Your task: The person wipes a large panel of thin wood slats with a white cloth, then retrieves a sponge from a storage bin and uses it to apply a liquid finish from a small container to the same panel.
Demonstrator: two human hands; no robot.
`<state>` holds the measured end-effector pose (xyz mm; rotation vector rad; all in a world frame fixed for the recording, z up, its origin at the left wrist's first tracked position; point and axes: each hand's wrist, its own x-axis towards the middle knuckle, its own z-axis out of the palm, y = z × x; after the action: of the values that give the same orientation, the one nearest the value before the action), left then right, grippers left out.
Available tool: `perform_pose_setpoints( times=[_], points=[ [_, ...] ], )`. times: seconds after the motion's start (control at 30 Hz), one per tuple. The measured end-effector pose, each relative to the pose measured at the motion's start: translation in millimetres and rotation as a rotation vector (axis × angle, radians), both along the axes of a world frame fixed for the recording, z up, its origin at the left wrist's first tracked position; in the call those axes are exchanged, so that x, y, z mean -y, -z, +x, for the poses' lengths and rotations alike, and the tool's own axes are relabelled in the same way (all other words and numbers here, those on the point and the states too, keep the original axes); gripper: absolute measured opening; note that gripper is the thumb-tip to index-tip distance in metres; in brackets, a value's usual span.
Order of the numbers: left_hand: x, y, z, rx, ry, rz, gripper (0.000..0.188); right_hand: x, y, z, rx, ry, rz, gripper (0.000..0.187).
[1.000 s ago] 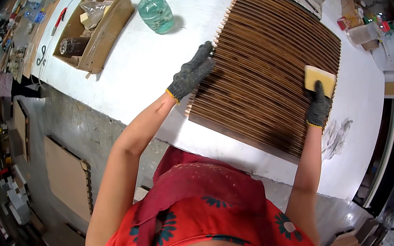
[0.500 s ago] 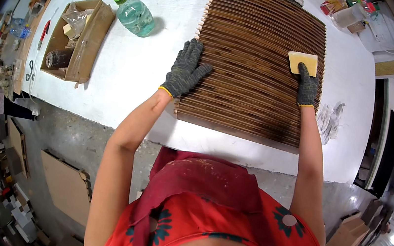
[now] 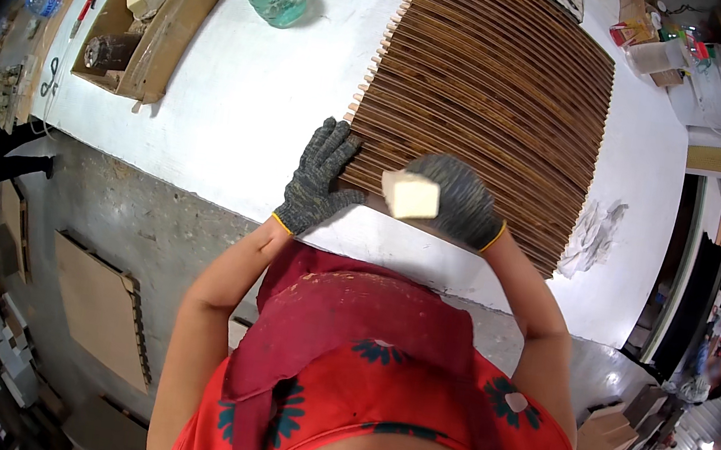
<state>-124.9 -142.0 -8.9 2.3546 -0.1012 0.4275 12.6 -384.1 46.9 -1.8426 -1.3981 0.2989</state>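
While the left hand (image 3: 319, 179) lies gloved, with fingers spread and nothing grasped, at the near left corner of the brown wooden strips (image 3: 497, 88), the right hand (image 3: 460, 197), also gloved, has its grip closed around a pale yellow sponge (image 3: 412, 197). That sponge is above the strips' near edge; whether it touches the wood is unclear. It should be light, soft and easily squeezed, best pinched along its sides or back, leaving one face free. The strips, set side by side on the white tabletop (image 3: 259, 93), look stiff and are probably safest held by their ends.
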Motion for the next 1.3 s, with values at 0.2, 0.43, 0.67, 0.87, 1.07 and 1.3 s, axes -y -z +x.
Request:
perform_pose_setpoints(
  times=[0.2, 0.43, 0.67, 0.87, 1.07, 1.3],
  points=[
    [3.1, -3.2, 4.0, 0.033, -0.017, -0.067, 0.085, 50.5, -22.7, 102.9, 0.117, 0.600, -0.155, 0.041],
    [2.4, -8.3, 5.3, -0.005, -0.009, -0.035, 0.091, 39.0, -2.2, 20.2, 0.117, 0.215, 0.032, 0.053],
    [5.6, -7.5, 2.6, -0.066, -0.009, -0.032, 0.088, 113.2, -11.2, -30.2, -0.416, 0.963, 0.430, 0.047],
    [14.7, 7.1, -1.7, -0.080, -0.051, -0.261, 0.089, 143.6, 45.9, -70.7, 0.257, 0.916, 0.086, 0.043],
    [15.0, 11.9, 3.1, -0.093, -0.019, -0.319, 0.090, 120.7, 35.9, -40.0, 0.362, 1.042, 0.084, 0.037],
    [10.7, 13.7, 12.0, -0.082, 0.015, -0.289, 0.089, 118.5, 43.1, -35.9, 0.357, 1.102, 0.077, 0.045]
  ],
)
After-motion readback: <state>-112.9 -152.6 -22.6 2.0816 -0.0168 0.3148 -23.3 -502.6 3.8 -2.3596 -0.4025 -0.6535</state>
